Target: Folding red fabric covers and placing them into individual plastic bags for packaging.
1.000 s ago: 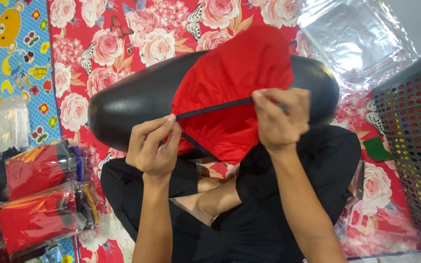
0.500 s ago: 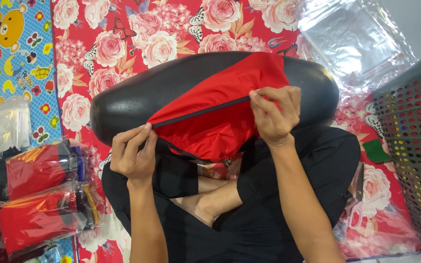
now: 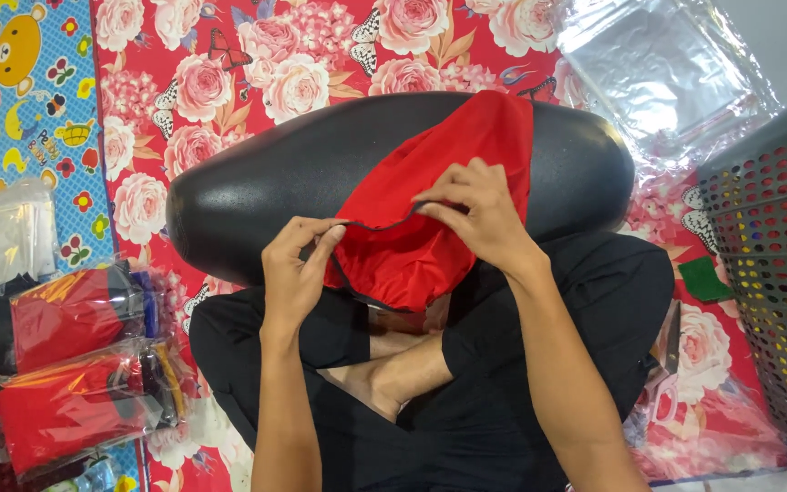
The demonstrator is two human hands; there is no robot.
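Red cloth cover (image 3: 430, 210) lies over the black seat (image 3: 257, 191). My left hand (image 3: 295, 273) pinches its dark hem at 9 o'clock, my right hand (image 3: 477, 214) at 12; both fingers closed, stretching it.

A home floor used for piecework packing: the person sits cross-legged on a rose-print mat (image 3: 229, 82), with a children's cartoon mat (image 3: 20, 82) to the left. Bagged red garments (image 3: 75, 364) are stacked near left, clear bags (image 3: 667, 73) lie far right, and a perforated basket (image 3: 776, 273) stands at right.
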